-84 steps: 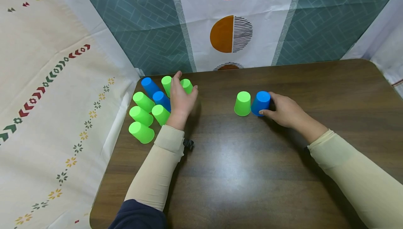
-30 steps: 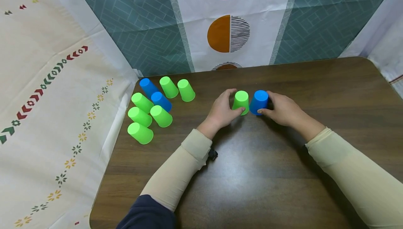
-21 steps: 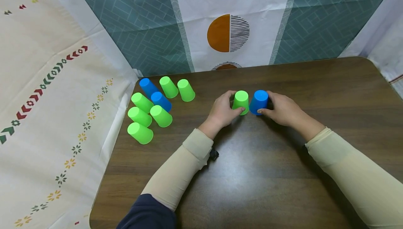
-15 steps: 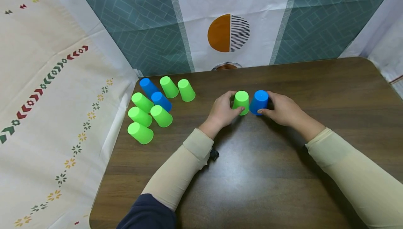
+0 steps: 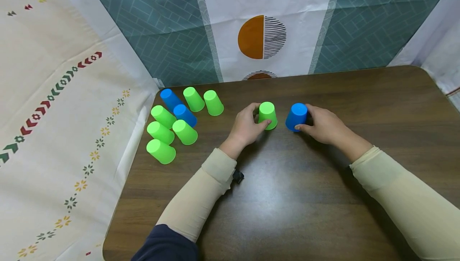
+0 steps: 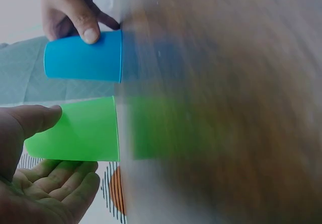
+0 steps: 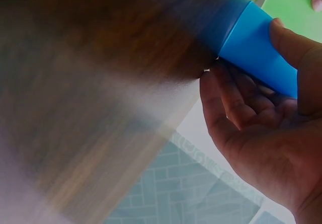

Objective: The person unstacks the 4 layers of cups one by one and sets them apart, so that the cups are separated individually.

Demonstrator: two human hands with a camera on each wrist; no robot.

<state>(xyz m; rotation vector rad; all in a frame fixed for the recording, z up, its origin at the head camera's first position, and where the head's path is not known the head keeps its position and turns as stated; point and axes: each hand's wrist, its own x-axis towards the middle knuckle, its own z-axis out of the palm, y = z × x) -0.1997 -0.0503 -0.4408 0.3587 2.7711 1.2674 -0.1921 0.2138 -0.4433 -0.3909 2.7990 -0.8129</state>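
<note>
My left hand (image 5: 245,127) grips an upside-down green cup (image 5: 267,115), thumb on the near side and fingers round the back. In the left wrist view, a narrow pale strip shows between this green cup's rim (image 6: 117,133) and its blurred reflection. To the right, my right hand (image 5: 325,126) holds an upside-down blue cup (image 5: 296,117) between thumb and fingers. The right wrist view shows the thumb pressed on the blue cup's wall (image 7: 259,53) and the fingers along its other side. A gap of bare wood separates the two held cups.
Several more upturned green cups (image 5: 160,151) stand grouped at the left of the brown wooden table (image 5: 287,197). Among them are two blue cups (image 5: 185,115). Patterned cloths (image 5: 169,25) hang behind the table's back edge and along its left side.
My left hand came from the cup group to the green cup, took hold of it, then shifted it left, away from the blue cup. My right hand has stayed on the blue cup.
</note>
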